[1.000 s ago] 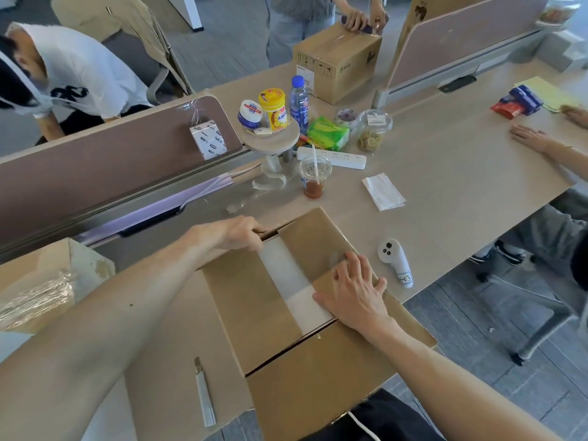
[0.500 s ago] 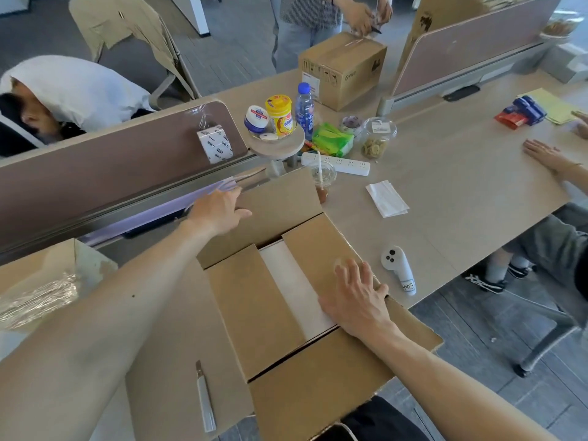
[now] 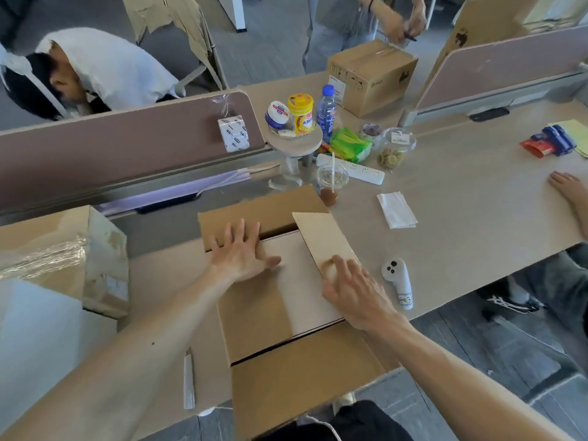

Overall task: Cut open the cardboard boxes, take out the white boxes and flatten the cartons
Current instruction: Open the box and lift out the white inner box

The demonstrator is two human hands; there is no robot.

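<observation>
Open carton (image 3: 302, 393) at the bench's (image 3: 461, 218) near edge, dead ahead of both hands. Inside it, white box (image 3: 296, 281), seen only as a pale strip between the carton's two inner flaps. Long axis of that strip from the carton's near side to its far side, slightly slanted; rest hidden under the left flap (image 3: 251, 319). Left hand (image 3: 241, 253) flat and spread at the carton's far end, fingers toward the raised far flap (image 3: 254, 208), thumb on the pale strip, gripping nothing. Right hand (image 3: 353, 291) at the carton's right side, fingers bent over the near end of the tilted-up right flap (image 3: 324, 237); pinched or merely pressed, cannot tell. Hands apart, one each side of the strip, left nearer the white box's far end, right nearer its middle. Judged from this: both inner flaps to be swung outward first, then a grip at the white box's two ends, straight up and out. Knife (image 3: 188, 380) on the bench left of the carton, untouched.
</observation>
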